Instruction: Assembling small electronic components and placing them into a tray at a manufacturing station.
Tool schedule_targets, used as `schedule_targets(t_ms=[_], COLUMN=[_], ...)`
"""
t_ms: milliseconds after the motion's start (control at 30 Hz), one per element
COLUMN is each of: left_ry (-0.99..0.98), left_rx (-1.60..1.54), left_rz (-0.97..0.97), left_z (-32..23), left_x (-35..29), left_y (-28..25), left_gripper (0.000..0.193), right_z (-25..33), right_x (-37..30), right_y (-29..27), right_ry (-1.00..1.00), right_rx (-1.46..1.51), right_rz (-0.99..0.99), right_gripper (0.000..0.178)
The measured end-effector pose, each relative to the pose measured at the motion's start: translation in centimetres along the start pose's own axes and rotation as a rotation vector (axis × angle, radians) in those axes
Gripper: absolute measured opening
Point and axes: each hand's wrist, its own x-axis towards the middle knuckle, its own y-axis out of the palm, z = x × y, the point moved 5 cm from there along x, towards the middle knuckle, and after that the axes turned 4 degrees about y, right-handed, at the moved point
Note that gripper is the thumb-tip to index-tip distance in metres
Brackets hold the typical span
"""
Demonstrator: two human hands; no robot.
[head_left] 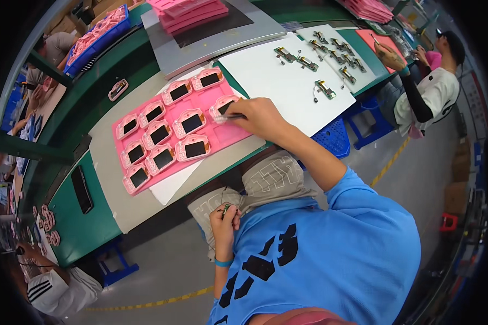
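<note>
My right hand (260, 118) grips a thin metal tool (230, 116) whose tip rests on a pink camera-shaped casing (222, 106) at the right end of a pink tray (230, 135). The tray holds several such casings with dark screens (192, 123). My left hand (225, 219) is down over my lap, closed on a small green circuit part (226, 208). A blue band sits on that wrist.
A white sheet (271, 81) with several small circuit boards (325, 89) lies to the right of the tray. Behind stand a grey board (222, 40) with stacked pink trays and a blue crate (100, 32). A black phone (81, 188) lies on the green bench. A co-worker (428, 89) sits at the far right.
</note>
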Motion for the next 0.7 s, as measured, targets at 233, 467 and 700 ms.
schedule_targets(t_ms=[233,467,700], left_ry=[-0.014,0.376,0.472], left_rx=[0.001,0.878,1.111], left_rz=[0.089,0.043,0.038], left_z=[-4.2,-14.2,-14.4], left_x=[1.3,7.3,14.3], left_y=[1.7,10.9,15.6], left_gripper=[0.021,0.024,0.025], right_z=[1.1,-3.5,-4.7], right_x=[-5.1,-8.2,-9.8], right_y=[-0.6,-3.1,-2.3], right_ry=[0.105,0.446,0.647], right_rx=[0.302,0.749,1.134], right_rz=[0.122,0.041,0.206], right_gripper=[0.026,0.024,0.029])
